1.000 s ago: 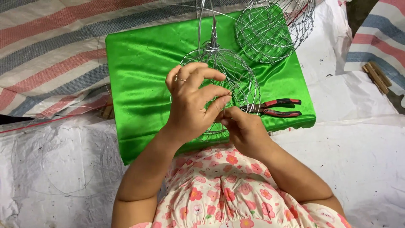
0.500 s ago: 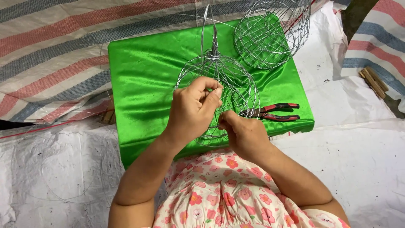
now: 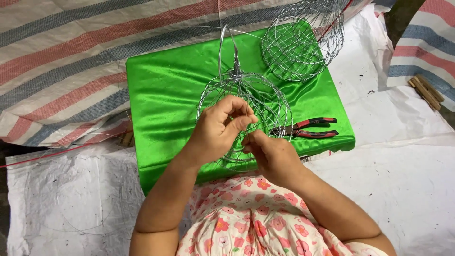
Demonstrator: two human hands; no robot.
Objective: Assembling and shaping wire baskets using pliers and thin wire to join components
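Note:
A round basket frame of thin silver wire [image 3: 265, 97] stands over a green satin-covered board [image 3: 166, 95], its ribs gathered into a twisted stem at the top. My left hand [image 3: 220, 128] pinches a wire of this frame with fingers curled closed. My right hand [image 3: 270, 154] grips the frame's lower rim just beside it, the two hands touching. A finished wire basket [image 3: 298, 42] lies tilted at the board's far right corner.
Red-and-black pliers [image 3: 310, 128] lie on the board's right side, next to my right hand. Striped tarp covers the ground behind and to the right. White sheeting lies in front, with loose wire loops [image 3: 71, 199] at left. Small wooden sticks [image 3: 426, 90] rest at far right.
My left hand's fingers, spread a second ago, have closed into a pinch on the wire. The view has shifted slightly; the right hand stays on the rim.

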